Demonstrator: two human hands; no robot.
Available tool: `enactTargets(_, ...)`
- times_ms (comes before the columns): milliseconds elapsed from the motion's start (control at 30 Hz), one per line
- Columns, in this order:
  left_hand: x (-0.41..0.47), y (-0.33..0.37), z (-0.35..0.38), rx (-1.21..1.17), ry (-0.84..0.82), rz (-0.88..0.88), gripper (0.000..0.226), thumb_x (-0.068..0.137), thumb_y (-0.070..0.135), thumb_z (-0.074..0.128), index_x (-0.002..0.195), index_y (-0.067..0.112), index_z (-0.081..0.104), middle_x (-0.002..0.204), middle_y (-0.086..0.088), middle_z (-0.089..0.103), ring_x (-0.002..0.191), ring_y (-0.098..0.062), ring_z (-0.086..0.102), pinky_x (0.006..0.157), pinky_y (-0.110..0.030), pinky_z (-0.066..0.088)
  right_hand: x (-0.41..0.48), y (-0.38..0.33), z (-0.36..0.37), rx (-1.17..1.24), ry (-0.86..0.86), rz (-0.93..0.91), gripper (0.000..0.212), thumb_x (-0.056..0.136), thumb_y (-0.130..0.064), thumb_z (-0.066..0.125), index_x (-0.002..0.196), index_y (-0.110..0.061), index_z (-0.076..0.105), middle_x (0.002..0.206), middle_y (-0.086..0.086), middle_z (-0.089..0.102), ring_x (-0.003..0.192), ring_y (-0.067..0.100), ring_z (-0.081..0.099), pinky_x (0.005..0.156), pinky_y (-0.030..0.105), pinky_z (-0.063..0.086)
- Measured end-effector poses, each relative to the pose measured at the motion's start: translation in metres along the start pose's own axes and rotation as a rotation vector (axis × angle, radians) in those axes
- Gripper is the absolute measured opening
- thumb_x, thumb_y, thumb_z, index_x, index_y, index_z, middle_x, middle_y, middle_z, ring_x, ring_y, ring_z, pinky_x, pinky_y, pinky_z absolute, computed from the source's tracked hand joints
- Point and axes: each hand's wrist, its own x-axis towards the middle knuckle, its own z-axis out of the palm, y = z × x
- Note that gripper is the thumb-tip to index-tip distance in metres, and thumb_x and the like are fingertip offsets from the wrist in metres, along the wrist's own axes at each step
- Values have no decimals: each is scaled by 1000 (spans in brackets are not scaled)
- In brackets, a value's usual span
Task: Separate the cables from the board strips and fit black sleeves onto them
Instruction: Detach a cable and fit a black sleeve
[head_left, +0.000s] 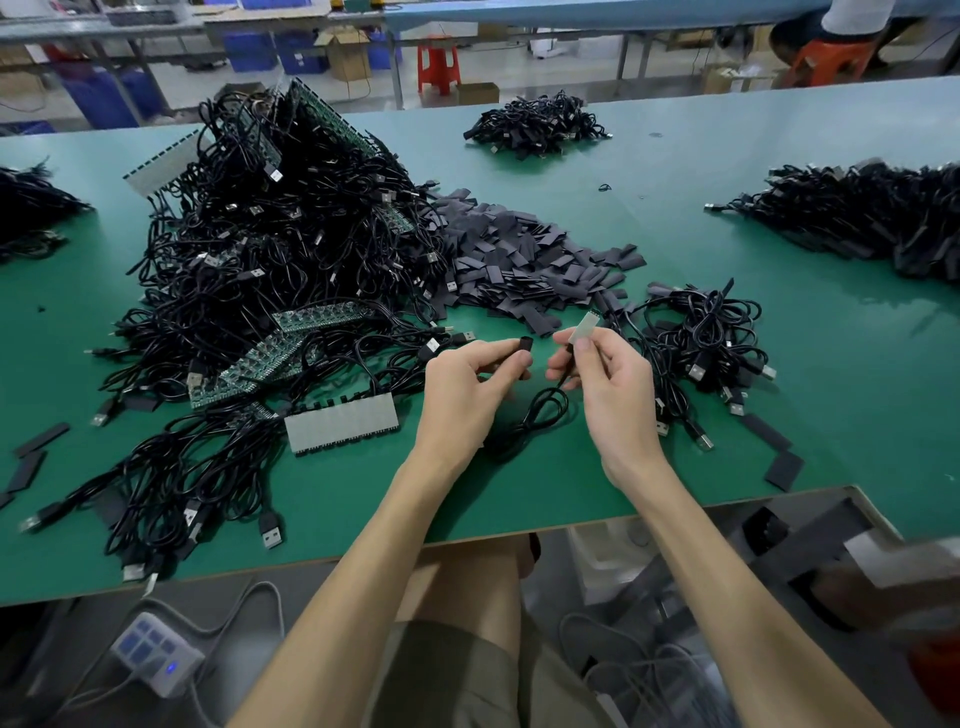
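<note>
Black sleeve (522, 356) pinched in the left grip (462, 387) faces the board tip (583, 326) of the cable (543, 410) pinched in the right grip (613, 384), apparently aligned for sliding on.

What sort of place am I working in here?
Most likely an electronics assembly workshop: a long green workbench, a big heap of black USB cables on board strips, a pile of black sleeves, and blue crates under benches behind.

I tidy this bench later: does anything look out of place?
Stray black sleeves lie near the right front edge of the table, and others at far left, apart from the main sleeve pile. Nothing looks damaged.
</note>
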Motion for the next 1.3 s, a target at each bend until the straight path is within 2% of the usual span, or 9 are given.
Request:
enactTargets(133, 1, 5, -3, -337, 18, -112, 13, 98, 11, 67, 101, 10, 79, 90, -8, 79, 87, -27, 76, 70, -29, 58, 1, 0, 0, -6, -25, 20, 27, 108, -20, 46, 94, -23, 69, 74, -11, 62, 74, 7, 59, 70, 20, 47)
enactTargets(233, 3, 6, -10, -575, 42, -211, 15, 98, 18, 67, 106, 11, 78, 103, -11, 78, 101, -28, 75, 78, -28, 57, 0, -4, 2, 14, -141, 46, 33, 109, -24, 45, 83, -22, 64, 70, -11, 53, 70, 8, 49, 67, 22, 43)
enactTargets(333, 4, 6, -13, -724, 3, -272, 21, 97, 23, 67, 113, 12, 76, 114, -11, 76, 111, -26, 72, 83, -27, 55, -3, -7, 4, -46, -284, 40, 37, 111, -27, 43, 79, -19, 59, 66, -11, 51, 66, 8, 46, 64, 22, 41)
enactTargets(500, 4, 9, -11, -775, -79, -285, 30, 93, 27, 67, 117, 9, 73, 115, -12, 75, 108, -22, 70, 85, -29, 53, -5, -8, 5, -143, -420, 31, 39, 110, -28, 46, 73, -21, 57, 60, -9, 46, 60, 13, 41, 61, 28, 37)
enactTargets(600, 4, 9, -13, -809, -71, -318, 31, 91, 28, 67, 117, 10, 72, 113, -9, 75, 105, -19, 72, 84, -26, 55, -4, -9, 5, -111, -426, 41, 41, 110, -28, 47, 70, -25, 57, 60, -7, 45, 60, 14, 40, 60, 28, 36)
enactTargets(767, 4, 8, -13, -842, -114, -332, 25, 96, 22, 63, 115, 11, 73, 112, -7, 75, 100, -15, 72, 80, -26, 56, -4, -7, 6, -109, -426, 49, 39, 110, -27, 47, 76, -11, 58, 61, -3, 45, 61, 15, 40, 59, 27, 36)
enactTargets(967, 4, 5, -13, -758, -120, -348, 19, 101, 18, 59, 113, 13, 73, 110, -1, 77, 97, -9, 70, 80, -24, 53, -4, -9, 6, -93, -401, 68, 40, 111, -24, 46, 73, -17, 57, 58, -8, 45, 59, 13, 40, 59, 27, 36)
enactTargets(1167, 2, 7, -13, -741, -104, -288, 25, 94, 22, 64, 115, 10, 71, 112, -7, 75, 105, -17, 68, 80, -26, 54, -4, -7, 7, -95, -401, 65, 40, 110, -27, 47, 73, -16, 58, 58, -8, 47, 59, 13, 42, 60, 26, 38)
enactTargets(1300, 1, 8, -11, -731, -86, -237, 29, 91, 22, 66, 116, 8, 70, 116, -11, 73, 104, -18, 68, 76, -25, 52, -4, -7, 7, -103, -417, 61, 41, 109, -30, 48, 75, -13, 61, 58, -8, 50, 60, 11, 46, 60, 23, 41)
